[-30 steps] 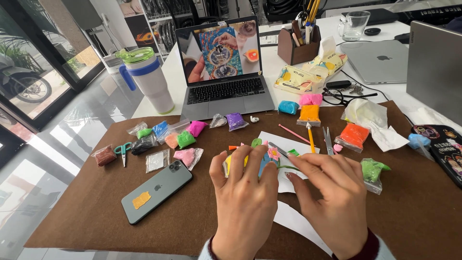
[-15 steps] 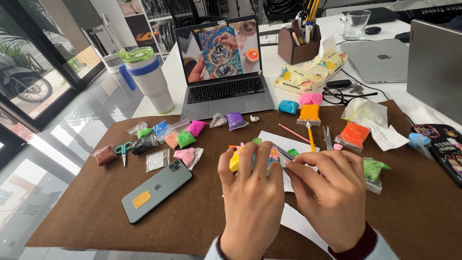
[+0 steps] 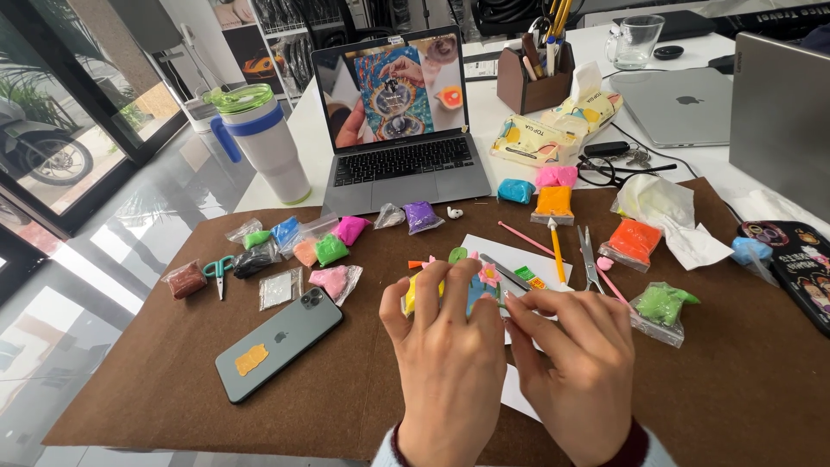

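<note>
My left hand (image 3: 448, 355) grips a small clay-covered piece (image 3: 477, 292), yellow on its left side and blue in the middle, with a pink clay flower (image 3: 490, 275) on it. My right hand (image 3: 572, 363) is beside it, its fingertips pinched at the green stem just under the flower. Both hands hover over a white paper sheet (image 3: 527, 259) on a brown mat (image 3: 156, 380). The lower part of the piece is hidden behind my fingers.
Small bags of coloured clay (image 3: 333, 249) lie left of the hands, more at the right (image 3: 637, 239). A phone (image 3: 278, 342) lies face down at the left. Scissors (image 3: 590, 259), a yellow pencil (image 3: 558, 251), an open laptop (image 3: 402, 121), a large tumbler (image 3: 264, 143) and a pen holder (image 3: 532, 82) stand beyond.
My right hand has slid left and down, its fingertips closing on the stem under the flower. My left hand shifted slightly, uncovering the flower again.
</note>
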